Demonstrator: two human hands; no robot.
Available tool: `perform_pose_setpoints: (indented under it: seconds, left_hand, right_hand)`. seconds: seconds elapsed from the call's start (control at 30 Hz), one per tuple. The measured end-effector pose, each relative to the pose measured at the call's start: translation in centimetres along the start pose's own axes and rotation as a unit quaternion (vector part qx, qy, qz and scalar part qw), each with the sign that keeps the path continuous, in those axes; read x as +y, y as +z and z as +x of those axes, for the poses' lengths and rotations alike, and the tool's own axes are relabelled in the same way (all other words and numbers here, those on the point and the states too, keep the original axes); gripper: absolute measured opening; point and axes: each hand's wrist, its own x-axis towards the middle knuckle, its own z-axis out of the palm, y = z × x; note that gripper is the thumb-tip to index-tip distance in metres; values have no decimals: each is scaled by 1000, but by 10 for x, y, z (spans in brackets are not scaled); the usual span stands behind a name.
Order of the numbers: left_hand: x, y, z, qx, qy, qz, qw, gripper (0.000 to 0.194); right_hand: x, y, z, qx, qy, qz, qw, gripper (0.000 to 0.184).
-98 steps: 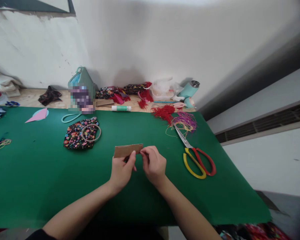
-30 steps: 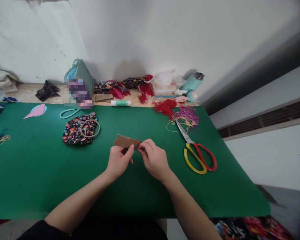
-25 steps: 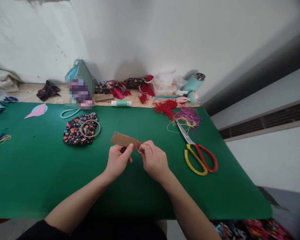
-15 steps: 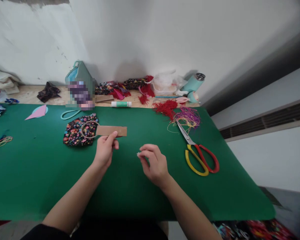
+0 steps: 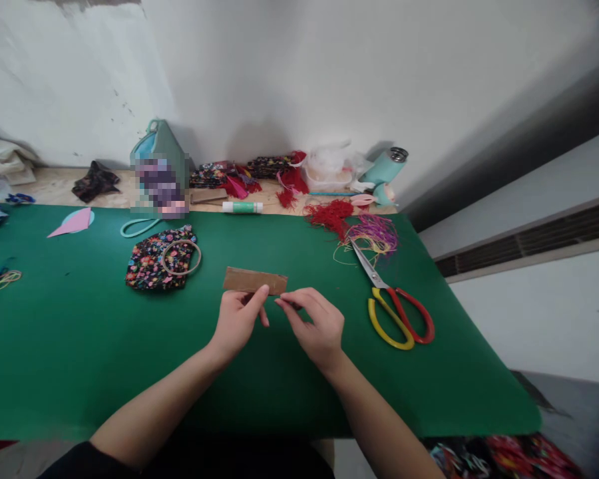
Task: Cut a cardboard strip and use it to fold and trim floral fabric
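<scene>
A strip of brown cardboard is pinched along its lower edge by my left hand, thumb in front. Close to the strip's lower right corner, the thumb and fingertips of my right hand are pressed together; whatever they hold is too small to make out. Left of the hands lies a black floral fabric pouch with a thin ring resting on it. Large scissors with one yellow and one red handle lie to the right, blades partly under purple and yellow threads.
Along the back are a glue stick, a blue-green case, red tassels, a plastic tub and a turquoise bottle. Pink paper lies at left on the green table mat.
My left hand has brought the cardboard strip rightward and down, off the ring. The right fingertips now meet near the strip's corner; the white bit seen in them earlier is hidden.
</scene>
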Motion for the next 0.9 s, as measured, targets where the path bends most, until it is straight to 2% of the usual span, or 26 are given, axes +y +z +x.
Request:
perform_pose_setpoints:
  seconds: [0.1, 0.27, 0.4, 0.5, 0.73, 0.9]
  left_hand:
    - [0, 2, -3, -4, -6, -2, 1000, 44]
    - [-1, 6, -6, 14, 3, -16, 1000, 39]
    - [-2, 7, -7, 44, 17, -1, 999, 42]
    - [-2, 7, -8, 44, 21, 5, 999, 46]
    - [1, 8, -11, 29, 25, 24, 999, 47]
    - [4, 9, -13, 18, 62, 36, 997, 39]
  right_hand:
    - [1, -1, 1, 10, -18, -27, 999, 8]
    - [2, -1, 0, 17, -42, -93, 995, 15]
    - [3, 0, -3, 4, -84, -129, 988, 20]
    - [3, 0, -4, 12, -109, -137, 985, 20]
    - [1, -1, -3, 15, -68, -83, 994, 16]
    - [1, 0, -3, 43, -50, -55, 996, 19]
